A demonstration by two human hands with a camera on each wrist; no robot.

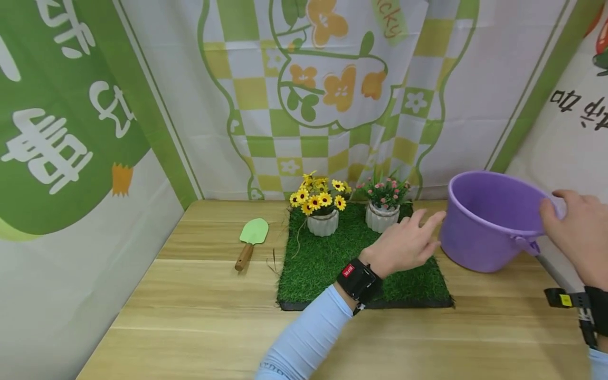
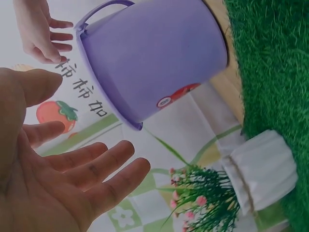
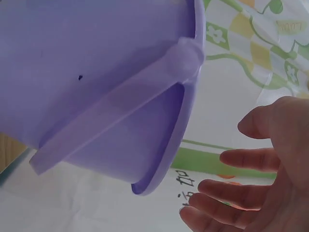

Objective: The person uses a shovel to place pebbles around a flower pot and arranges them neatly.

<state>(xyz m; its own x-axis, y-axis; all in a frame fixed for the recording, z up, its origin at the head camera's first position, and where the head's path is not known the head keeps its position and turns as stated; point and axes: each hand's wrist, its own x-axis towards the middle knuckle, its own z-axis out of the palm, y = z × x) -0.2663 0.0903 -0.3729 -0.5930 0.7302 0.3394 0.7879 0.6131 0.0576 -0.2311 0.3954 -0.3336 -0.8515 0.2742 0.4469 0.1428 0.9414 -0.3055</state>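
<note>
A purple bucket (image 1: pixel 480 237) stands upright on the right of the table, its handle (image 3: pixel 111 104) hanging down its side. My left hand (image 1: pixel 404 244) hovers over the grass mat (image 1: pixel 328 269), fingers spread toward the bucket's left side; the left wrist view shows a gap between them. At the bucket's right rim is my right hand (image 1: pixel 577 232). In the right wrist view its relaxed fingers (image 3: pixel 236 193) stand apart from the rim and hold nothing. Behind my left hand, a white pot of pink flowers (image 1: pixel 382 214) sits on the mat.
Another white pot, with yellow flowers (image 1: pixel 323 221), stands on the mat's back left. A trowel (image 1: pixel 254 232) with green blade and wooden handle lies left of the mat on the wooden table (image 1: pixel 199 306). Printed curtains (image 1: pixel 342 148) hang behind and at both sides.
</note>
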